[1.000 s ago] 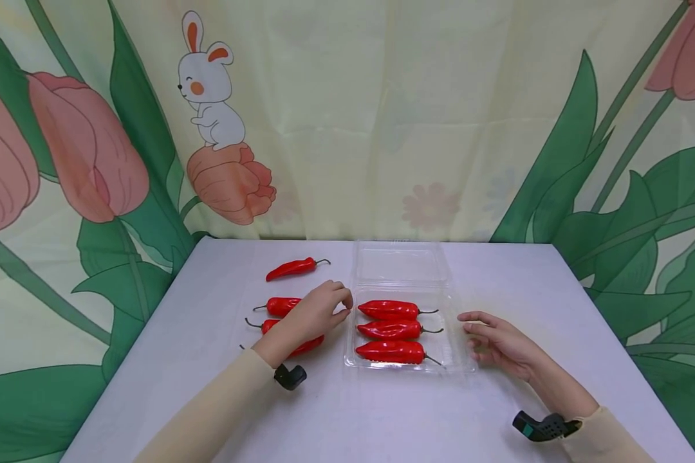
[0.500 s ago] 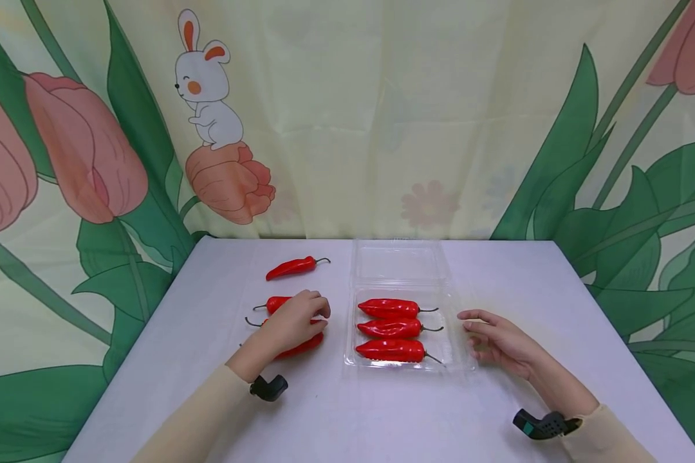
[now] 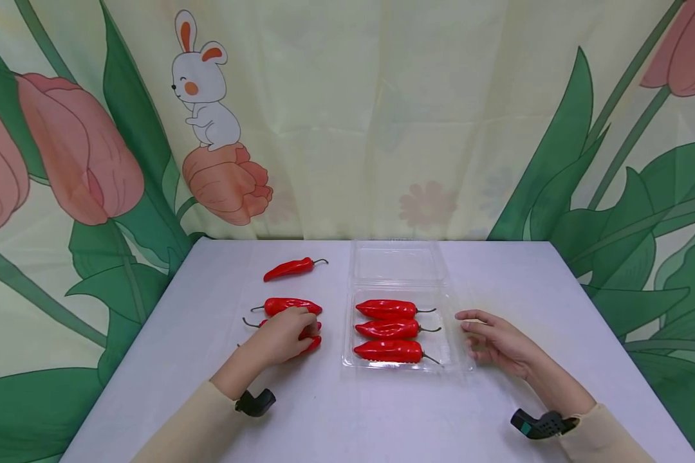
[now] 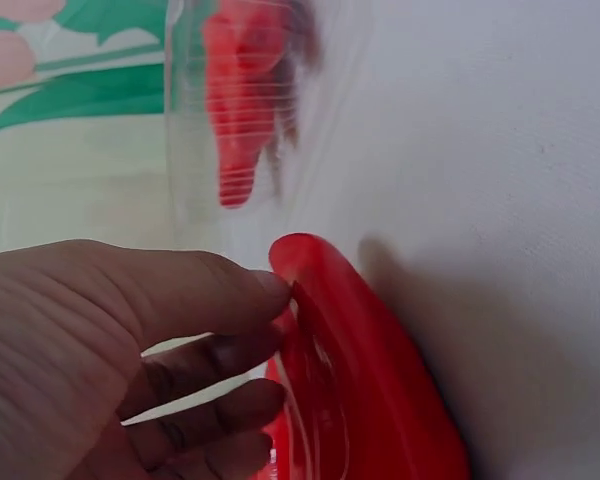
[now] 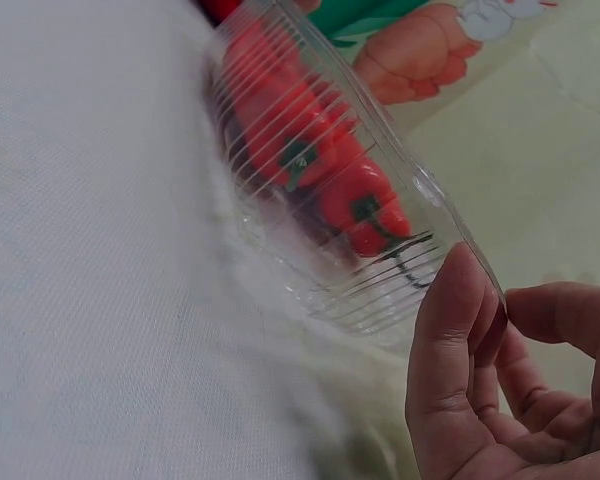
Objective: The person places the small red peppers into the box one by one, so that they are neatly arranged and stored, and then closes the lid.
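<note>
In the head view my left hand point(image 3: 280, 334) is over the middle and near ones of three red chili peppers lying side by side; the far pepper point(image 3: 289, 305) shows plainly, the near pepper point(image 3: 313, 345) only by its tip. In the left wrist view the thumb tip overlaps a glossy pepper point(image 4: 370, 360), and the loosely bent fingers sit close beside it. My right hand point(image 3: 500, 344) pinches the rim of a clear plastic clamshell box point(image 5: 420, 185) between thumb and finger. Three red chili peppers lie in the box, the middle pepper point(image 3: 388, 329) parallel to the others.
Another red chili pepper point(image 3: 289, 269) lies alone at the back left of the white table point(image 3: 347, 418). The box's lid point(image 3: 396, 262) is folded back toward a printed curtain point(image 3: 336, 128) behind the table.
My left hand has moved leftward and toward me, from the box's left edge to the row of peppers on the table. The right hand has stayed at the box.
</note>
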Demonstrator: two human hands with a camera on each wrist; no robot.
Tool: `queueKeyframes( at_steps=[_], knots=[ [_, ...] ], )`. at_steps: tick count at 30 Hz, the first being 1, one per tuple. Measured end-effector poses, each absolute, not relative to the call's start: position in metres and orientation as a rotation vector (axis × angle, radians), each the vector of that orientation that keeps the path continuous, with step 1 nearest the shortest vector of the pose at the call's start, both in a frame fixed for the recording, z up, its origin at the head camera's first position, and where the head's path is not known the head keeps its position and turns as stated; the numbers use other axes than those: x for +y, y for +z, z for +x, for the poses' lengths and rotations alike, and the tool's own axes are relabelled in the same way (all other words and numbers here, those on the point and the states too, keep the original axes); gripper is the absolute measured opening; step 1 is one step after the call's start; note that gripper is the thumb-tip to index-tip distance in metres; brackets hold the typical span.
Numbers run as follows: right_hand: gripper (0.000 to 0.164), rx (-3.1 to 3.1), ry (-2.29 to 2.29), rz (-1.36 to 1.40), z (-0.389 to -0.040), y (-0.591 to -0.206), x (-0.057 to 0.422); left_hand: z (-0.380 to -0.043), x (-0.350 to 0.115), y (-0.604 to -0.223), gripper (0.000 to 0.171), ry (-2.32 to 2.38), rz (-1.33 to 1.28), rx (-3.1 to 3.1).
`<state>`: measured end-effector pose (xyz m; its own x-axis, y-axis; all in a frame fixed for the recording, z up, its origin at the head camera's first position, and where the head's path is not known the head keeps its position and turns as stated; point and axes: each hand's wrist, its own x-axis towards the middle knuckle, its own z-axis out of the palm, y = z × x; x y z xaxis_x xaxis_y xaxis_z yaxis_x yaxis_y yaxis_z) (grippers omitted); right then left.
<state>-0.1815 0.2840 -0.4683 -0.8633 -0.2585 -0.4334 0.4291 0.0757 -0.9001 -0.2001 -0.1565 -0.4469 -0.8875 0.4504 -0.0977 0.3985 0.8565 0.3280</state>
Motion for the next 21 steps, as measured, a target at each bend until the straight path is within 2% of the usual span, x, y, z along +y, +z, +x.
queueKeyframes(
  at_steps=[11, 21],
  knots=[
    [0.048, 1.862, -1.849, 0.163, -0.182, -0.468, 0.285, -0.190, -0.163, -0.435, 0.029, 0.389, 0.556, 2.859],
    [0.049, 1.863, -1.851, 0.155, -0.180, -0.467, 0.285, -0.187, -0.158, -0.435, 0.042, 0.397, 0.538, 2.812]
  ],
)
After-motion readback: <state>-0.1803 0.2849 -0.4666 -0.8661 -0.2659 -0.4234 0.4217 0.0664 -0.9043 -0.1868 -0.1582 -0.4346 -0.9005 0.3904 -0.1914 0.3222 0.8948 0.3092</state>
